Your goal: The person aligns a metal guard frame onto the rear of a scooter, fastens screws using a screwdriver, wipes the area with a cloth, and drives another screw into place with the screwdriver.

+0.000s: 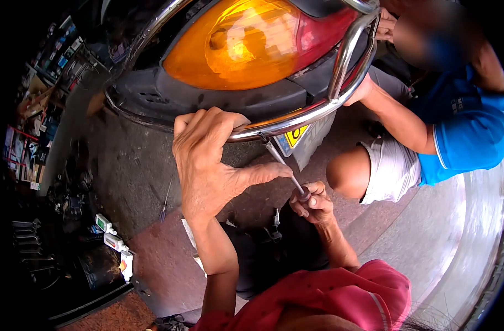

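A chrome bar [296, 124] curves under an orange and red lamp [246, 49] on a vehicle's dark body. My left hand [208, 160] has its fingers hooked over this bar, its thumb stretched out against the shaft of a screwdriver-like tool [285, 164]. The tool's upper end meets the underside of the bar. Lower down, my right hand [313, 204] grips the tool's handle end, its fingers wrapped round it. Beside the tool, a yellow and blue plate [294, 139] shows behind the bar.
At the right, a person in a blue shirt [467, 132] crouches, one hand at the chrome frame. White bottles [114, 241] stand at the lower left, near several wrenches [28, 243]. A thin tool [165, 205] lies on the floor. Shelves with goods line the far left.
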Demonstrator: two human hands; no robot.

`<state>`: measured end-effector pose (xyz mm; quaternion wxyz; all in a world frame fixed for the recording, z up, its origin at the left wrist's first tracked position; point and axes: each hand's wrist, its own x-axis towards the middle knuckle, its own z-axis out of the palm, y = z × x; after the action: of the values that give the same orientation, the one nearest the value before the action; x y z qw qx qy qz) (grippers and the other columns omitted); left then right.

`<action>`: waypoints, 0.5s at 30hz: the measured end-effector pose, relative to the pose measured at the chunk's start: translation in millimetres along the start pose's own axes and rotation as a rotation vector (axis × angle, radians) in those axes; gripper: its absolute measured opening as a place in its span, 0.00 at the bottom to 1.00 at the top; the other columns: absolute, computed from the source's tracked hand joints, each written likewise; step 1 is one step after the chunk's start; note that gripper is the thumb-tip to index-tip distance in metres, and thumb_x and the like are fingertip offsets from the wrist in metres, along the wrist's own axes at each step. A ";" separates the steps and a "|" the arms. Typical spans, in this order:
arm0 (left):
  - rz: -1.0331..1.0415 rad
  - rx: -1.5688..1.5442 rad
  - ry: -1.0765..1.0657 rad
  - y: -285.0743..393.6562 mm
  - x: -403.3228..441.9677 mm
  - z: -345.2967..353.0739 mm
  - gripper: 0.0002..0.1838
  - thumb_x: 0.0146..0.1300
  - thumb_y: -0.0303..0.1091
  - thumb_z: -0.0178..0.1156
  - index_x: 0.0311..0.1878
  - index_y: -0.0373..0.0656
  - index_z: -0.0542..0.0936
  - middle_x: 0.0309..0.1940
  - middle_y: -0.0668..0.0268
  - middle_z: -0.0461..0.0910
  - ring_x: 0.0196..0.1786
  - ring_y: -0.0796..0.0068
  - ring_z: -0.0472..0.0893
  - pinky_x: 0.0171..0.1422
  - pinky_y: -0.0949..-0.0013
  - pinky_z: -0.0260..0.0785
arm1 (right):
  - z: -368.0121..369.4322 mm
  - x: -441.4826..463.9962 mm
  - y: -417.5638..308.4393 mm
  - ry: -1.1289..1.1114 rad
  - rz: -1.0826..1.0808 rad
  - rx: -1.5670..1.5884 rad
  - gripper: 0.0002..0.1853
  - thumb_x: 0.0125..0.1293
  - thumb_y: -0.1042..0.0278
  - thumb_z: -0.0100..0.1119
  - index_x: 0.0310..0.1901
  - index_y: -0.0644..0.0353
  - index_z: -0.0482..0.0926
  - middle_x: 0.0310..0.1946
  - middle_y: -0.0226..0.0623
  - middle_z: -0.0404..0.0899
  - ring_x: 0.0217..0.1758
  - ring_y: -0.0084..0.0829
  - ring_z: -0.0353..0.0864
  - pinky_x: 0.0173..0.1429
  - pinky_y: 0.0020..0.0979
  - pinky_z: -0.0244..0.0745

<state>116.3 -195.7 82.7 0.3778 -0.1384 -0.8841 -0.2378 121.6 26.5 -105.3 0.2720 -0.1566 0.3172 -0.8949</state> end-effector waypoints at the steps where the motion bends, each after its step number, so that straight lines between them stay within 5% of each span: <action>1: -0.001 0.002 -0.002 0.4 -0.4 -0.2 0.34 0.27 0.60 0.77 0.32 0.44 0.77 0.25 0.72 0.76 0.30 0.68 0.76 0.45 0.64 0.62 | 0.0 -0.1 0.2 -0.005 0.000 0.003 0.23 0.54 0.59 0.65 0.38 0.78 0.80 0.22 0.43 0.78 0.13 0.23 0.66 0.21 0.26 0.58; 15: -0.009 0.019 -0.001 0.5 2.7 2.2 0.34 0.27 0.60 0.77 0.31 0.44 0.77 0.24 0.70 0.76 0.30 0.67 0.76 0.44 0.64 0.62 | -0.5 3.6 -4.0 -0.013 0.005 -0.002 0.22 0.55 0.60 0.65 0.38 0.77 0.80 0.20 0.42 0.76 0.13 0.23 0.66 0.21 0.26 0.59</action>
<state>113.4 -194.0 83.5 0.3774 -0.1309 -0.8871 -0.2310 116.9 27.3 -102.7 0.2762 -0.1620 0.3167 -0.8928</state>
